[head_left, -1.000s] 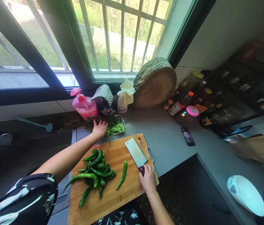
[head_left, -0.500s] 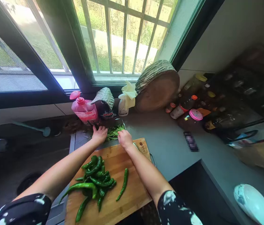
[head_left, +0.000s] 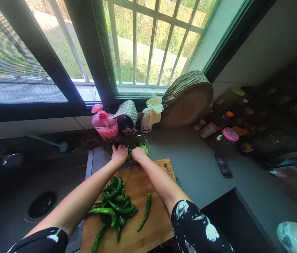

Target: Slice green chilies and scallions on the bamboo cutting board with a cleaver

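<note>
Cutting board (head_left: pixel 153 225): wooden, at the near edge of the counter (head_left: pixel 196 165), beside the sink.
Whole peppers (head_left: pixel 115 203): a pile of roughly ten on the board's left half, plus one lying apart (head_left: pixel 145 212) to its right.
Knife: a second ago the right hand held it on the board; now it is hidden behind the right forearm or gone from view, I cannot tell which.
Right hand (head_left: pixel 138 154): has left the knife and gone to the far end of the board, curled closed on the tray's near rim.
Left hand (head_left: pixel 120 154): still at the tray, just beside the right; grip unclear.
Tray of sliced peppers (head_left: pixel 138 147): one, just past the board; both hands now meet at it.
Back edge: one pink bottle (head_left: pixel 105 123), one spray bottle (head_left: pixel 146 121), one round wooden block (head_left: pixel 187 100).
</note>
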Action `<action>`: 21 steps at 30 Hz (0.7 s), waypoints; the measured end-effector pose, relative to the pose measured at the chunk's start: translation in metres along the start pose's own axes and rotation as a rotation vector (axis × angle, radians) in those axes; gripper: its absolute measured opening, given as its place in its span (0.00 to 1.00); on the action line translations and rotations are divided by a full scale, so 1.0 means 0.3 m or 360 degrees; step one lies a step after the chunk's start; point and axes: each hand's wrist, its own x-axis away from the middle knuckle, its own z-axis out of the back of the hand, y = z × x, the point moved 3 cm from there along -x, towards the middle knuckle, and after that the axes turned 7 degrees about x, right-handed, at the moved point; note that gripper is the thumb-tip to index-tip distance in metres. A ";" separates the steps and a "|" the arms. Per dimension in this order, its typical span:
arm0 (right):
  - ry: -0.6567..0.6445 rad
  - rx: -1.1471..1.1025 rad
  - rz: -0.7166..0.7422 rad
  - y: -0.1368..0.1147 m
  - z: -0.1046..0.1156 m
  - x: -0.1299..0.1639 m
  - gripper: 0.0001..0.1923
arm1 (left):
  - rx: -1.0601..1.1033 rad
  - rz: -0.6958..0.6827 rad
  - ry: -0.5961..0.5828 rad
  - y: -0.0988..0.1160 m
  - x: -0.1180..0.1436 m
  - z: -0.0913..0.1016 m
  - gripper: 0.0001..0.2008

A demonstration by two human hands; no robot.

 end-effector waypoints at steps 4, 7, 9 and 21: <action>0.0126 -0.0033 0.0067 0.071 0.024 0.008 0.12 | 0.0006 -0.0026 0.0006 0.001 0.003 0.000 0.17; 0.0239 0.0003 -0.0055 0.139 0.037 0.025 0.13 | 0.0018 -0.0002 0.0013 0.005 0.005 0.007 0.18; 0.0326 0.0065 -0.0174 0.165 0.040 0.038 0.14 | 0.0029 0.0020 0.0019 0.008 0.007 0.013 0.17; 0.0429 0.0153 0.0096 0.040 -0.008 -0.042 0.15 | 0.0043 0.0031 0.0109 0.001 0.031 0.012 0.16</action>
